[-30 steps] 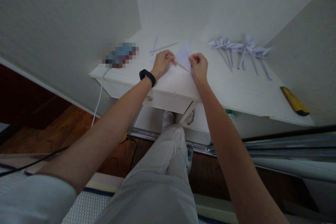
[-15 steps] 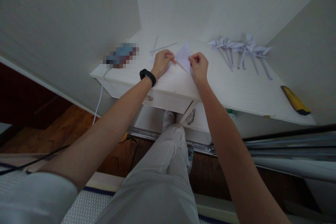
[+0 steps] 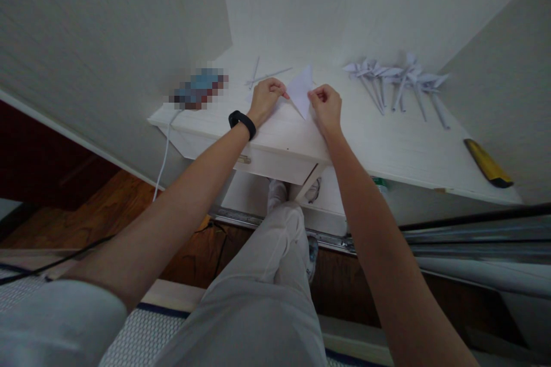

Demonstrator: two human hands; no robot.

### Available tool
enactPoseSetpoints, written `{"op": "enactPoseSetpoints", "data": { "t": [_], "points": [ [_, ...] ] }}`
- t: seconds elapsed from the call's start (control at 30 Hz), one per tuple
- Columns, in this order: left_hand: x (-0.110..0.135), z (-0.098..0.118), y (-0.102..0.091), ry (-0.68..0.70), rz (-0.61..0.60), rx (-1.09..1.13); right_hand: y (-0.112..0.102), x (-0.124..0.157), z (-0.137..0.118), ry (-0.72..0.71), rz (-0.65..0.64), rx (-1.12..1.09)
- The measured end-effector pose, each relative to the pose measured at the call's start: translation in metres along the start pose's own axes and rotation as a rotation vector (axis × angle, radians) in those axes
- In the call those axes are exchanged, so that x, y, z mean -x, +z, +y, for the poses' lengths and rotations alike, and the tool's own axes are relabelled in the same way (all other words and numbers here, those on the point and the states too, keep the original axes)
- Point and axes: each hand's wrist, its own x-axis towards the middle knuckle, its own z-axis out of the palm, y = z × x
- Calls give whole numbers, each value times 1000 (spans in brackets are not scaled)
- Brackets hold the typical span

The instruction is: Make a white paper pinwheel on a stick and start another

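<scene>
A folded sheet of white paper (image 3: 301, 92), roughly triangular, is between my two hands just above the white desk top (image 3: 379, 146). My left hand (image 3: 267, 100) pinches its left corner between thumb and fingers; a black band circles that wrist. On the other side, my right hand (image 3: 326, 104) grips the paper's right edge with thumb and forefinger. Thin rolled paper sticks (image 3: 271, 75) lie crossed behind my left hand. Other paper may be partly hidden under that hand; I cannot tell.
Several folded paper pieces on rolled sticks (image 3: 400, 77) lie at the back right. A yellow and black object (image 3: 488, 163) rests near the right end. At the left, a blurred-out device (image 3: 200, 89) has a white cable (image 3: 166, 152) hanging over the edge. Walls enclose the desk.
The paper has tilted slightly between my hands, and its lower corner has shifted a little to the left. Both hands keep their hold. The view has shifted slightly.
</scene>
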Motion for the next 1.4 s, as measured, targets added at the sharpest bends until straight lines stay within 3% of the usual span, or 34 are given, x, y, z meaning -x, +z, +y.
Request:
{"op": "enactPoseSetpoints", "data": {
  "t": [0.17,0.43,0.7,0.97,1.4],
  "points": [
    [2,2,1,-29,-8,26,-3,2,-4,28,-19,-4],
    [4,7,2,-43,-53,88,-4,2,-2,-44,5,44],
    [1,8,-1,-100,18,96,-5,3,-9,-15,-59,15],
    [4,10,3,-69,-135,120,-6,4,-10,0,-36,5],
    [0,6,0,-144,-39,115,-6,6,-11,-3,-138,-38]
  ]
}}
